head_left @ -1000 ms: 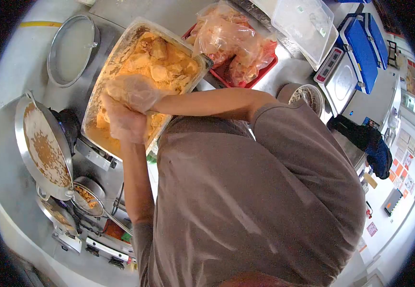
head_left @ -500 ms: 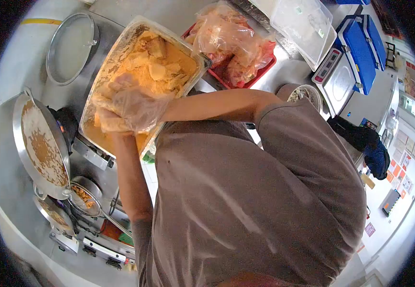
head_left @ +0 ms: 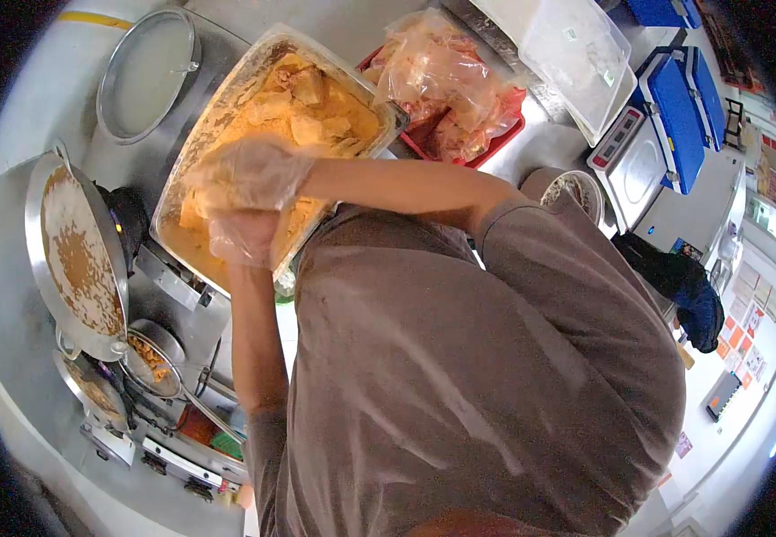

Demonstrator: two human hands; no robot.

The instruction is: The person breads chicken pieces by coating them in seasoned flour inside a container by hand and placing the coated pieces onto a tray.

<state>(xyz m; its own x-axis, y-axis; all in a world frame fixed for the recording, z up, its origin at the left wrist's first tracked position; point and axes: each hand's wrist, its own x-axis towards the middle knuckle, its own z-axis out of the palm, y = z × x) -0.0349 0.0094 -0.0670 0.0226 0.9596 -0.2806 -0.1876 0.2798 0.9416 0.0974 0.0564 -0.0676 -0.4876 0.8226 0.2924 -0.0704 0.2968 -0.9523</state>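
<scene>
My right hand (head_left: 254,173), in a clear plastic glove, presses down into a tub (head_left: 220,94) of orange breading (head_left: 352,148). Close beneath it, touching it, is my left hand (head_left: 245,238), also gloved, its fingers curled inward. Both hands look closed, but motion blur and the overlapping gloves hide what lies between them. Orange clumps stick out by the fingers. Thickly coated chunks (head_left: 307,88) lie in the far part of the tub.
At left stands a wide wok (head_left: 79,259), with a strainer of fried pieces (head_left: 151,365) below it. A round pot (head_left: 146,76) is at upper left. Right of the tub sit a red tray (head_left: 495,148) with bagged raw meat (head_left: 442,72), a bowl (head_left: 562,190) and a scale (head_left: 634,170).
Both hands have shifted a little to the right within the tub, and the right hand has turned over the left. The whole view has swung slightly.
</scene>
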